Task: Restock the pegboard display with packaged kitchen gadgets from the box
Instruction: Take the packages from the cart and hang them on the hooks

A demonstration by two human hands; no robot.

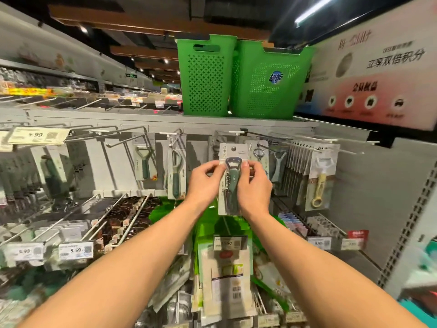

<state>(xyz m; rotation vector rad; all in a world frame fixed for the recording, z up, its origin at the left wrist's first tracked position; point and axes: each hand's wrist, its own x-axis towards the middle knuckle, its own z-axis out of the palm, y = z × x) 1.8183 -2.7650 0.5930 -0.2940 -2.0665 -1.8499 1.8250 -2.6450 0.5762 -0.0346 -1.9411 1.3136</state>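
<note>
Head view: two bare arms reach up to the pegboard [113, 166]. The left hand [205, 181] and the right hand [254, 185] hold one packaged bottle opener [233, 177] between them. Each grip pinches a side edge of the white card with thumb and fingers. The pack is upright, in front of the top row of hooks [239, 132], near the middle. I cannot tell if its hole is on a hook. To the left hang peeler packs [144, 162]. To the right hangs a yellow opener pack [319, 183]. Two green baskets [205, 76] stand on the shelf [142, 114] above.
</note>
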